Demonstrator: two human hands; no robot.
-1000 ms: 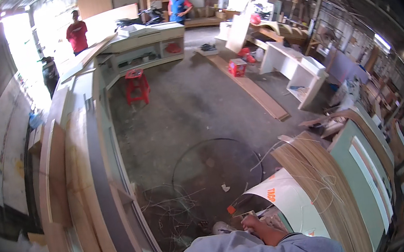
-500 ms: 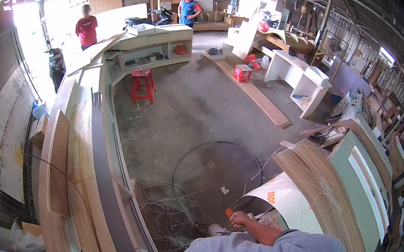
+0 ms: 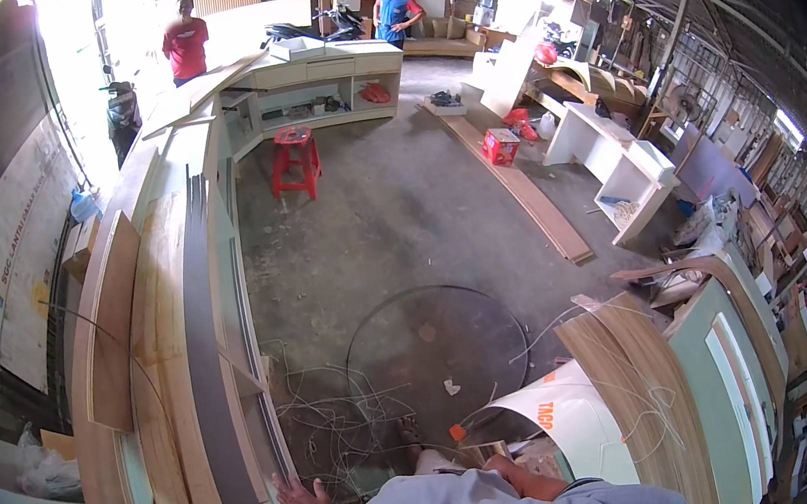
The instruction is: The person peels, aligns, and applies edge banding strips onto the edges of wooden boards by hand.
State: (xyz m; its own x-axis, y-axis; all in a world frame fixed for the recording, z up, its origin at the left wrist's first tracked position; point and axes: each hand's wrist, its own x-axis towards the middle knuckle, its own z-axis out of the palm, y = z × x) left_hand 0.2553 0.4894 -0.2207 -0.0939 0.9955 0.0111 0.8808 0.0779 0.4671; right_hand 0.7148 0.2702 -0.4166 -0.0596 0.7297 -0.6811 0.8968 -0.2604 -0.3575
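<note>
My left hand (image 3: 303, 503) is raised with its fingers spread, beside the inner edge of a long wooden counter (image 3: 171, 371). It holds nothing. Dark grey strips (image 3: 201, 327) lie lengthwise on that counter. My right forearm (image 3: 530, 479) is bent in front of my grey shirt, and the fingers of that hand are hidden. Close by it, a curled white sheet (image 3: 586, 421) with orange print rests on the floor. A small orange piece (image 3: 458, 433) shows at the sheet's left end.
Tangled pale strapping (image 3: 342, 411) and a dark hoop-like line (image 3: 428, 287) lie on the floor ahead. Curved wood-grain panels (image 3: 629, 365) stand at the right. Farther off are a red stool (image 3: 295, 165), a long board (image 3: 517, 188), a white cabinet frame (image 3: 631, 179) and two people.
My left hand has lifted off the grey strips and shifted right. My right hand has drawn back toward my body, away from the orange piece. The view has shifted slightly.
</note>
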